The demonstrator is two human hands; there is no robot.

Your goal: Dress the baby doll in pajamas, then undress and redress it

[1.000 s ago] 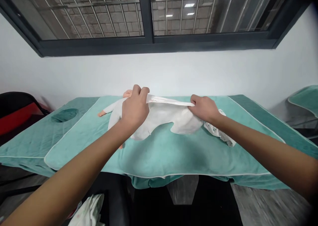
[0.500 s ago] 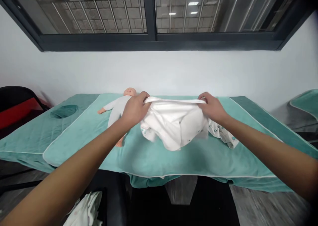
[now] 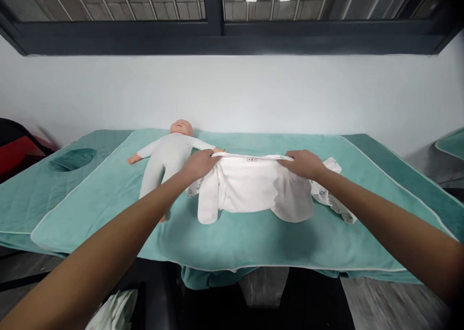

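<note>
Head cam, looking down: the left hand (image 3: pixel 200 163) has one end of a white shirt's (image 3: pixel 248 187) top edge pinched, and the right hand (image 3: pixel 304 163) is gripping the other end, so the edge is pulled pretty much straight between them. The rest of the shirt hangs down from there, over the middle of the green mat (image 3: pixel 232 248). Can't tell if the bottom actually touches the mat. There's a small printed label (image 3: pixel 252 159) just under the top edge, a sleeve (image 3: pixel 208 202) dangling on the left hand's side, and kind of a wavy edge toward the right.

Just past the left hand there's a baby doll (image 3: pixel 168 151) in a pale suit, lying face up with its arms spread and its head toward the wall (image 3: pixel 232 91). Part of it is hidden behind the left forearm. A crumpled patterned cloth (image 3: pixel 322 193) sits on the mat right by the right hand, partly behind that wrist. Off to the left, the bed (image 3: pixel 21 199) under the mat has a round hole (image 3: pixel 73 160) in it. Dark-framed window (image 3: pixel 213 44) up top.
</note>
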